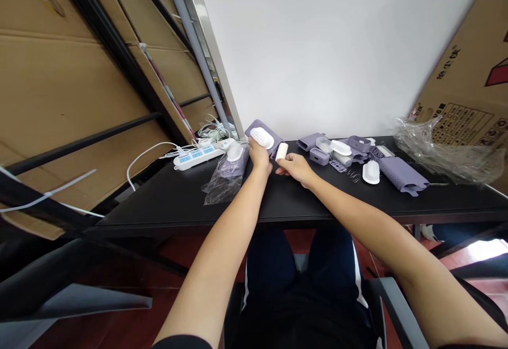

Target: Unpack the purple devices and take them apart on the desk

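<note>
My left hand point(259, 157) is closed around a purple plastic housing point(257, 124) that carries a white oval ribbed piece point(262, 137) on its upper face. The housing is tilted above the black table. A short cream cylinder point(281, 151) is pinched in my right hand point(296, 169), right at the near end of the housing. Whether the cylinder touches the housing, I cannot tell. Left of my left hand, a similar purple unit with a white oval top point(235, 153) lies partly in a clear plastic bag point(223, 187).
Right of my hands lie several purple and white parts, including a purple sleeve point(400, 173), a white oval piece point(371, 172) and small metal springs point(352, 175). A white power strip point(198, 157) with cables sits left. Crumpled clear plastic point(444, 145) and a cardboard box point(468, 95) stand right.
</note>
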Demonstrator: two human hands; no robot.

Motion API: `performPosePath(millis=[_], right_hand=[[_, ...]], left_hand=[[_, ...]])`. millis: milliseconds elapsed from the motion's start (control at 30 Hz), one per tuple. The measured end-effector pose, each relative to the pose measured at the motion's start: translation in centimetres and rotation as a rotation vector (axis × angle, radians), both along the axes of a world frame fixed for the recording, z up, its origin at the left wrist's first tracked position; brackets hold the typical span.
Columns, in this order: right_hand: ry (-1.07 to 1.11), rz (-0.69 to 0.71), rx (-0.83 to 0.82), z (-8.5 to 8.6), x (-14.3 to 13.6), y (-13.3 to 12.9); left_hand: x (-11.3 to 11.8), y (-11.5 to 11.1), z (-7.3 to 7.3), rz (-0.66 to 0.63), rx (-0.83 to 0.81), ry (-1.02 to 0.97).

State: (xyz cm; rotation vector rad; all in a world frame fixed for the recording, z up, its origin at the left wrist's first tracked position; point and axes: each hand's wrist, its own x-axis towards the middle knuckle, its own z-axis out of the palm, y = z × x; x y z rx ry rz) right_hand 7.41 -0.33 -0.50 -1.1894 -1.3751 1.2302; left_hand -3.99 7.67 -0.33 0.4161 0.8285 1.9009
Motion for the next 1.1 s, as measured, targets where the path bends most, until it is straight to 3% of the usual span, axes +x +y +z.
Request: performPosePath(millis=[167,467,567,667,767,900,1100], right_hand=[[-0.106,0.063,-0.018,0.4,0.6,0.0],[-0.268,-0.129,0.265,1.8,4.2,1.4],[-0.403,-0.309,0.363,2.9,6.5,2.0],[-0.654,-0.606,0.441,3.7,9.2,2.5],[-0.837,-0.759,0.375,3.8,11.5,2.9],[-0.959,-0.723,0.224,3.6,12.7,2.8],[-1.026,-0.711,0.121,3.9,12.4,2.4]], left_hand=[[-1.2,-0.6,0.6,-0.026,-0.144,-0.021],[-2.3,-0.9,1.2,-0.079,-0.184,-0.133],[-2.3,-0.9,1.1,-0.130,-0.200,-0.163],[-2.2,-1.0,1.1,-0.159,-0.209,-0.164],[-2.2,-1.2,1.2,-0.164,-0.207,-0.130],[-2.2,-1.4,1.3,-0.165,-0.210,-0.099],[-2.2,-1.2,1.2,-0.161,-0.211,-0.098]])
